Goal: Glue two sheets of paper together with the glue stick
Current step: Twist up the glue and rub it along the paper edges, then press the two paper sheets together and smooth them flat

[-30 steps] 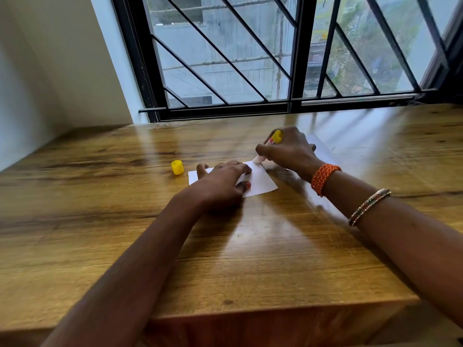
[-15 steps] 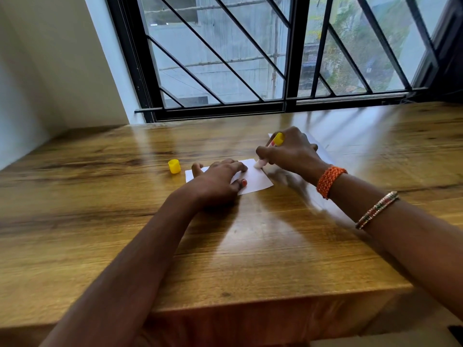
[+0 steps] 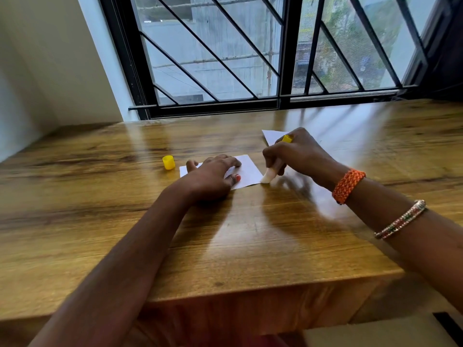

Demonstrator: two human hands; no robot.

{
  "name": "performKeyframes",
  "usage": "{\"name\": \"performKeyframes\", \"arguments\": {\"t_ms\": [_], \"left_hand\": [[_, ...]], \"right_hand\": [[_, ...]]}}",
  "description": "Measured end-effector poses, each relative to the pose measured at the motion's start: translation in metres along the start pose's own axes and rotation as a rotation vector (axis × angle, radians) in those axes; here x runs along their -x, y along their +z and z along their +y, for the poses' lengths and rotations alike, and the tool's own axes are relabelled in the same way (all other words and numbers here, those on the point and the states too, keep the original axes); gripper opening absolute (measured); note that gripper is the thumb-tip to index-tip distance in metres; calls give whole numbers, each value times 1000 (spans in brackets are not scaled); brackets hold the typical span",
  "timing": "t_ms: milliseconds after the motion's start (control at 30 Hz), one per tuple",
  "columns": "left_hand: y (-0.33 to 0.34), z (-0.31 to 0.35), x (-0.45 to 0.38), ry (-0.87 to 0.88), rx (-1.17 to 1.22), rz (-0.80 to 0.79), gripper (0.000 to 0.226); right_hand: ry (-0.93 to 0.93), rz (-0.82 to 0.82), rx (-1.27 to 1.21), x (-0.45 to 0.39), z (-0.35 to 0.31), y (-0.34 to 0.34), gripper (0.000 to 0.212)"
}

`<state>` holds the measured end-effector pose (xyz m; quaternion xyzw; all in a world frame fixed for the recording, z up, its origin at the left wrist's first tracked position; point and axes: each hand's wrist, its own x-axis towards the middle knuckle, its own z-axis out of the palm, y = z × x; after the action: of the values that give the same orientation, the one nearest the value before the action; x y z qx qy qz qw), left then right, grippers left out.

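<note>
The right hand grips the glue stick, its white tip down at the near right corner of the sheet that lies flat on the wooden bench; the stick's yellow end shows above the knuckles. The left hand presses on the left half of that sheet with fingers spread and the thumb laid across its near edge, pinning it in place. Whether the tip sits on the paper or has just slipped off its edge onto the wood cannot be told, as the hand is blurred. The stick's yellow cap stands upright just left of the sheet, off and out of the way. A second sheet lies beyond and to the right of the first, partly hidden behind the right hand and apart from it. Judging from this, the task is about midway: the stick is uncapped and glue is being spread along the first sheet's right side, though no glue film can be made out on the paper. Still to come, it seems, are finishing the coat, laying the second sheet squarely over the first, pressing the pair together and recapping the stick.
</note>
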<state>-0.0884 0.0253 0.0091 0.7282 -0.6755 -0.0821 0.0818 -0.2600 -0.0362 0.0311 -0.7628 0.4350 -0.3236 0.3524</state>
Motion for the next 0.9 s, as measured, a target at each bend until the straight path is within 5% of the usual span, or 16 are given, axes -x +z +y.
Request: {"name": "performKeyframes", "arguments": {"t_ms": [100, 233, 333, 467, 567, 800, 900], "left_hand": [[-1, 1, 1, 10, 4, 4, 42], [-5, 1, 5, 27, 9, 2, 42], [-9, -2, 8, 65, 14, 20, 39], [-14, -2, 13, 121, 47, 17, 34], [-18, 0, 17, 175, 197, 8, 22], [-36, -14, 11, 235, 402, 272, 20], [-53, -45, 2, 157, 391, 411, 22]], "right_hand": [[11, -31, -125, -3, -2, -6, 15], [-27, 213, -288, -10, -2, -18, 15], [3, 194, -411, -16, 0, -21, 7], [41, 234, -389, -25, 3, -6, 35], [2, 226, -434, -33, -2, 6, 30], [179, 33, -618, -54, -25, 36, 41], [229, -13, -690, -66, -38, 54, 22]]}}
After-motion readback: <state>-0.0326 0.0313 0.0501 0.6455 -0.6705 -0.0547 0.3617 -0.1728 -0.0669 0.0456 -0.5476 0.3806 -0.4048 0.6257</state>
